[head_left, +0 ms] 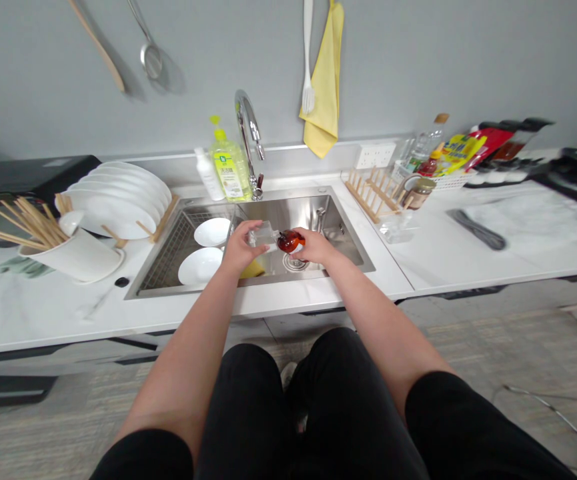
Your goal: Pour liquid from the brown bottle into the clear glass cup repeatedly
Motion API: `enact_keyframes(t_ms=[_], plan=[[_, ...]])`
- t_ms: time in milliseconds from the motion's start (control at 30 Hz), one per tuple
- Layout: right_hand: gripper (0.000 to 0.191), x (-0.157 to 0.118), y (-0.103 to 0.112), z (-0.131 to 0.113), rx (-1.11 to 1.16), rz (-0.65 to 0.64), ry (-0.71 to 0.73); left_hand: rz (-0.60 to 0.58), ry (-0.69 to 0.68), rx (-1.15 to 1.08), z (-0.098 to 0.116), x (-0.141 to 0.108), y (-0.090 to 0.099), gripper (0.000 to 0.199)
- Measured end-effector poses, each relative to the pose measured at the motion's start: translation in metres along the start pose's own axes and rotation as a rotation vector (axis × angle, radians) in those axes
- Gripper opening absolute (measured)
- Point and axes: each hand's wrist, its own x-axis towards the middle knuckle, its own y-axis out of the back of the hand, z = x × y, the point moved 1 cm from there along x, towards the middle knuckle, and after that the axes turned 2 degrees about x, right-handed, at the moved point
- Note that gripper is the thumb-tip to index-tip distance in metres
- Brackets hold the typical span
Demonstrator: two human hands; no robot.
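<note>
Over the sink (365,257), my left hand (243,248) grips a clear container (264,235) by its sides. My right hand (313,245) is wrapped round a small amber bottle (291,241), tilted onto its side, with its dark neck at the container's opening. Whether the bottle touches the container, or liquid flows, I cannot tell. Below my hands lies a yellow cloth (253,269), partly hidden. Two white bowls (201,267) sit in the wire basket (163,257) on the sink's left side.
A chrome faucet (248,133) rises behind the sink, beside a green soap bottle (231,167). Left are a plate rack (164,220) and a chopstick holder (81,257). At right stand a wooden rack (368,197), a jar (419,193) and several bottles and packets.
</note>
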Motion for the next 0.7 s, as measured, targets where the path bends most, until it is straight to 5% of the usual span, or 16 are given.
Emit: enact_keyframes(t_ms=[700], plan=[[0.075,-0.0007,0.0006,-0.0032,-0.038,-0.005,-0.017,0.01,-0.024,-0.009,-0.0048,0.0001,-0.0022,0.069]])
